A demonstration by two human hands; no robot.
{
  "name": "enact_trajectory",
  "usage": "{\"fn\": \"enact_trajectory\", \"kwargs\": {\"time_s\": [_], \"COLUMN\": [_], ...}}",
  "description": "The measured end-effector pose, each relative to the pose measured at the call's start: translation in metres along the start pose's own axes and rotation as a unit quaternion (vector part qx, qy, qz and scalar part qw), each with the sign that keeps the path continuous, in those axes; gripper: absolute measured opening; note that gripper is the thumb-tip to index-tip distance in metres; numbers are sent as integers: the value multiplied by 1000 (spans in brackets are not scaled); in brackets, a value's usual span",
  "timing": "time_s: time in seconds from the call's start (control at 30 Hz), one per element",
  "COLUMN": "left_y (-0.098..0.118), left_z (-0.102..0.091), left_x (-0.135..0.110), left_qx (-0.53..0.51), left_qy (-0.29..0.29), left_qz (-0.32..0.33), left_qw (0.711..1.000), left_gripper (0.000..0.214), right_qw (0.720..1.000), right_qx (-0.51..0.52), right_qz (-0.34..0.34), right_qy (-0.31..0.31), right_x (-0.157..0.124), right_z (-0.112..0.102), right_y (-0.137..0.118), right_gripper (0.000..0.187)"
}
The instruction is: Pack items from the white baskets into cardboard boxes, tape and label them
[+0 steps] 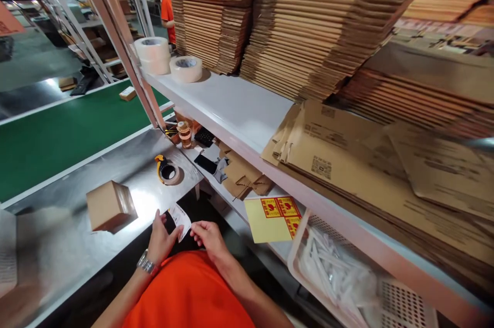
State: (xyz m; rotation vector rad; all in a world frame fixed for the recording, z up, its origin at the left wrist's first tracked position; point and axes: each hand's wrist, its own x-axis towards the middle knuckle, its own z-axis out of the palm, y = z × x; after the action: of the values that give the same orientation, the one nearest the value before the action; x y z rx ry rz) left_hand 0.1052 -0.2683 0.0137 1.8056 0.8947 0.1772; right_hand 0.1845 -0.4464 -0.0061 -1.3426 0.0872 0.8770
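Between my two hands is a curled white printed label. My left hand, with a metal watch on the wrist, has its thumb on the label's lower edge and its fingers behind. My right hand pinches the label's right edge between thumb and curled fingers. On the metal bench to the left sits a closed cardboard box. Beyond it, a yellow-handled tape dispenser with a roll of tape lies on the bench.
Stacked flat cartons and tape rolls stand on the white shelf. Below are a phone, yellow sheet with red stickers and white basket. A green conveyor runs left. Another person stands farther back.
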Motion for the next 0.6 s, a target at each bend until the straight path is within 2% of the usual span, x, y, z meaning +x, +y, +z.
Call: {"fn": "enact_trajectory", "kwargs": {"time_s": [0.03, 0.07, 0.13, 0.2, 0.23, 0.33, 0.4, 0.5, 0.53, 0.6], "left_y": [3, 7, 13, 19, 22, 28, 31, 32, 30, 26], "left_z": [-1, -2, -3, -3, -2, 0, 0, 0, 1, 2], "left_x": [-2, -5, -11, -16, -17, -21, -21, -18, -15, -8], "left_qx": [16, 22, 13, 7, 12, 34, 24, -102, -154, -228], "left_qy": [2, -19, -112, -187, -203, -207, -207, -191, -189, -197], "left_qz": [40, 76, 112, 99, 84, 51, 31, -58, -98, -164], "left_qw": [999, 997, 987, 977, 975, 976, 978, 975, 965, 939], "left_gripper": [83, 71, 45, 38, 39, 43, 46, 55, 58, 60], "right_qw": [1000, 1000, 1000, 1000, 999, 996, 994, 999, 1000, 990], "right_qx": [1, -1, -10, -23, -31, -73, -98, -43, -8, 48], "right_qz": [-3, -5, -10, -13, -16, -30, -30, -8, -11, -42], "right_qy": [3, 5, 2, -13, -21, -39, -41, -22, 12, 122], "right_x": [1, 1, 3, 4, 4, 0, -5, -18, -25, -45], "right_z": [0, -1, -1, -1, -1, -3, -12, -50, -70, -123], "right_y": [0, 1, 2, 4, 5, 10, 15, 19, 19, 13], "right_gripper": [50, 51, 52, 53, 52, 45, 38, 33, 35, 41]}}
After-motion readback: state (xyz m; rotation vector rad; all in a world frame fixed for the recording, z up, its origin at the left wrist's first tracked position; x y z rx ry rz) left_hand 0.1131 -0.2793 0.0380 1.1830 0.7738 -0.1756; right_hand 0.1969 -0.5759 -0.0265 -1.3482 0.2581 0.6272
